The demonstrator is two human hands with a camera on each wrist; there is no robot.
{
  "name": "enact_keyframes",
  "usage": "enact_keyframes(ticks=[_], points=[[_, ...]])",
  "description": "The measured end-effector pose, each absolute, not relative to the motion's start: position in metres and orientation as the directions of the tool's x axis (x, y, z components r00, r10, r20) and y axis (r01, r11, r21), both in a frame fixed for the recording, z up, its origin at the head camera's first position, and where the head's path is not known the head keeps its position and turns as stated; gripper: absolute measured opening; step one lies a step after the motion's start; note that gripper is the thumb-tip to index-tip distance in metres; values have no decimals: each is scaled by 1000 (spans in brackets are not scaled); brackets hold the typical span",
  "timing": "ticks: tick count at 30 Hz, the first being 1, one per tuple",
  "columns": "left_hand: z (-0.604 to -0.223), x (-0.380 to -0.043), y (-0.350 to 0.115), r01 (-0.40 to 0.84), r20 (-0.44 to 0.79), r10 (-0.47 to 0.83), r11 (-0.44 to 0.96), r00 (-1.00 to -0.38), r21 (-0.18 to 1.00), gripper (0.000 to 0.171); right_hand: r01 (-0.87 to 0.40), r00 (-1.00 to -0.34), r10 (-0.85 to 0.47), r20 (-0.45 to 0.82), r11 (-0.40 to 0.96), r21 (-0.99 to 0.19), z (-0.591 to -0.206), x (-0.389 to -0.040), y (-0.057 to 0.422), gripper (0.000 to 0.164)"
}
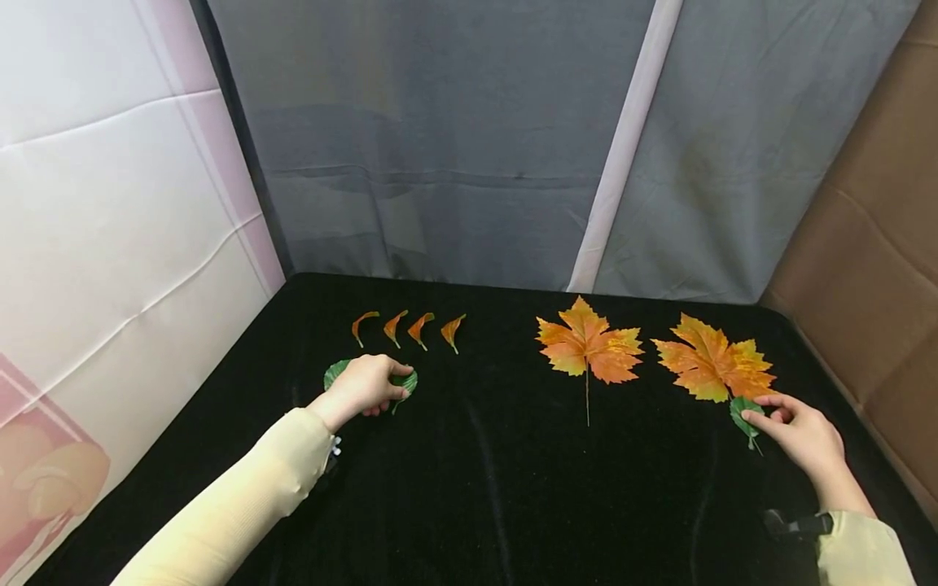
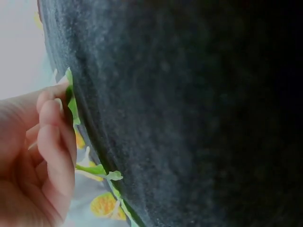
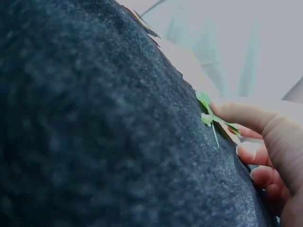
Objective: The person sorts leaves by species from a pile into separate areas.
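Observation:
In the head view my left hand (image 1: 364, 384) pinches a small green leaf (image 1: 409, 381) between thumb and fingers, low over the black cloth. Another green leaf (image 1: 335, 372) pokes out to the left, partly hidden by that hand. The left wrist view shows the held leaf (image 2: 72, 101) at the fingertips. On the right, my right hand (image 1: 802, 431) pinches a green leaf (image 1: 746, 417) by its side, its stem pointing toward me. This leaf overlaps the lower edge of an orange maple leaf (image 1: 714, 358). In the right wrist view the green leaf (image 3: 204, 100) is right at the cloth.
Several small curled orange leaves (image 1: 418, 330) lie in a row beyond my left hand. A second orange maple leaf (image 1: 589, 342) with a long stem lies right of the middle. Black cloth (image 1: 572, 505) covers the table; a grey curtain (image 1: 454, 146) hangs behind it.

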State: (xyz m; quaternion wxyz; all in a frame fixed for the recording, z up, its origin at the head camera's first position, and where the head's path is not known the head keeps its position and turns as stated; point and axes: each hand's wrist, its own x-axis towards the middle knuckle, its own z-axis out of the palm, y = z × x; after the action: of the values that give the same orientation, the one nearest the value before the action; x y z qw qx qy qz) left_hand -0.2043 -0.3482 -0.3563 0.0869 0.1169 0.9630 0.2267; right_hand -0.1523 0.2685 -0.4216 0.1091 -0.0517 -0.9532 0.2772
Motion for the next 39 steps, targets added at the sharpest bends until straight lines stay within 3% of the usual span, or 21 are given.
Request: enact_keyframes(ticks=[8,21,29,34,39], points=[[-355,-196,-348,196,-155,280,890,-947,411,46,20,-972,153,180,813,-582,-420,-151,266,46],[-358,-191,-361,100,-257,259,858,-931,504,54,-74,-974,104,202,694,-716,-394,-156,241,37],[-356,-191,-360,-10,-349,231,821,-908,570,58,-215,-976,-108,187,566,-796,-366,-170,167,38],[-354,-190,-362,-101,-429,219,787,-877,609,59,-249,-955,-261,141,449,-858,-354,-188,99,37],[-355,-189,-362,-134,-453,224,763,-863,632,59,-265,-937,-324,131,414,-871,-354,-208,36,36]])
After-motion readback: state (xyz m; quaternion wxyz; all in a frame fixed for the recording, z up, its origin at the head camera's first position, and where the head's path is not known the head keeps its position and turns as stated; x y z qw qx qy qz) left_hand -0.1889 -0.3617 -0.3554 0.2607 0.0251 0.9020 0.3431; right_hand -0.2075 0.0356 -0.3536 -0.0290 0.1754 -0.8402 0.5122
